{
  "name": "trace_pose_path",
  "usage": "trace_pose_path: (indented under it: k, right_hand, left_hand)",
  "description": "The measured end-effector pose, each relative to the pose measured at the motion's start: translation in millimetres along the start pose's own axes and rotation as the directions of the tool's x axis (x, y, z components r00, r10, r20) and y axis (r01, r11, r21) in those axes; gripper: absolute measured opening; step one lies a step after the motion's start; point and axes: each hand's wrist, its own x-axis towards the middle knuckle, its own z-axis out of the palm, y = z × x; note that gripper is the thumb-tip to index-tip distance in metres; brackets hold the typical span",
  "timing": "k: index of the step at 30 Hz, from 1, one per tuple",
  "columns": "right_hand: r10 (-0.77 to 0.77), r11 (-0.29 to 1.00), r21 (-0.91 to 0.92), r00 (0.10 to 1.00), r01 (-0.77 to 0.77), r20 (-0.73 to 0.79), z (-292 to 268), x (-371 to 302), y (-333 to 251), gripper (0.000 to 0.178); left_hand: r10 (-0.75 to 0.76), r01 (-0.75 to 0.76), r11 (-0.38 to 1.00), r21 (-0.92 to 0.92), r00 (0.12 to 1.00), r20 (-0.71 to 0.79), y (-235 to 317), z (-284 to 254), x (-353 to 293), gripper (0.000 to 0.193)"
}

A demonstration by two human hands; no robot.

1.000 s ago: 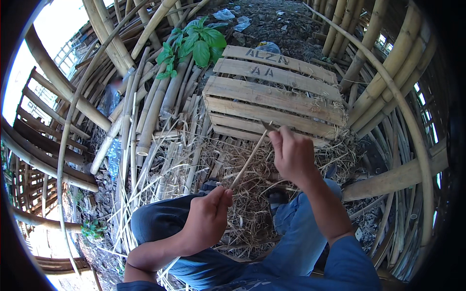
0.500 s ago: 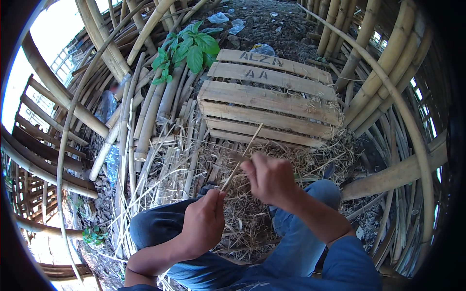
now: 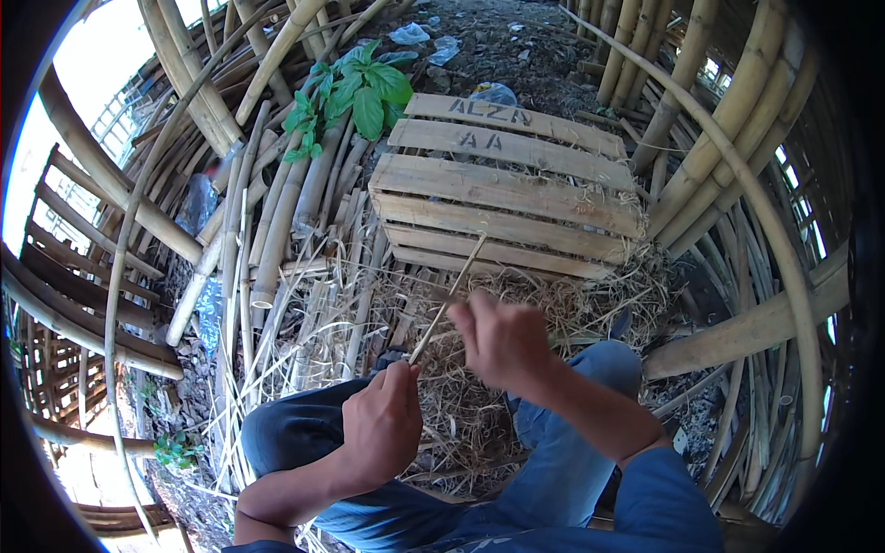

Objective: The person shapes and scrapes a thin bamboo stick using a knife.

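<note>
My left hand (image 3: 383, 426) is closed around the lower end of a thin bamboo stick (image 3: 449, 297), which slants up and away to the right. Close to the stick's middle, my right hand (image 3: 502, 339) is closed on a knife (image 3: 443, 296). Only a short, blurred brownish part of its blade shows past the fingers; the handle is hidden in my grip. Below the hands, a heap of pale shavings (image 3: 475, 429) covers the ground between my bent knees.
A slatted wooden crate (image 3: 507, 180) stands just ahead, with shavings around its right side. Bamboo poles (image 3: 277, 221) lie stacked at the left beside a leafy green plant (image 3: 369, 92). Thick upright bamboo poles (image 3: 728, 138) and a crosswise beam (image 3: 747, 341) stand at the right.
Both hands and the stick have shifted slightly left in the picture, along with a small shift of the whole view. The grips look the same.
</note>
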Motion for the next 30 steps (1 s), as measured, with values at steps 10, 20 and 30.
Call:
trace_pose_path:
  k: [10, 20, 30]
  right_hand:
    - [-0.001, 0.995, -0.095, 0.999, -0.004, -0.052, -7, 4, 11, 0.035]
    - [0.056, 0.996, -0.075, 0.998, -0.054, 0.025, -9, 7, 18, 0.042]
    - [0.286, 0.931, 0.273, 0.950, -0.244, -0.126, -25, 21, 51, 0.037]
  left_hand:
    - [0.019, -0.017, 0.998, 0.059, 0.999, -0.028, 4, 0, -2, 0.015]
    - [0.003, -0.002, 0.999, 0.042, 1.000, -0.015, 6, -1, -3, 0.014]
    - [-0.229, 0.472, 0.667, -0.577, 0.866, 0.445, -10, -14, 11, 0.016]
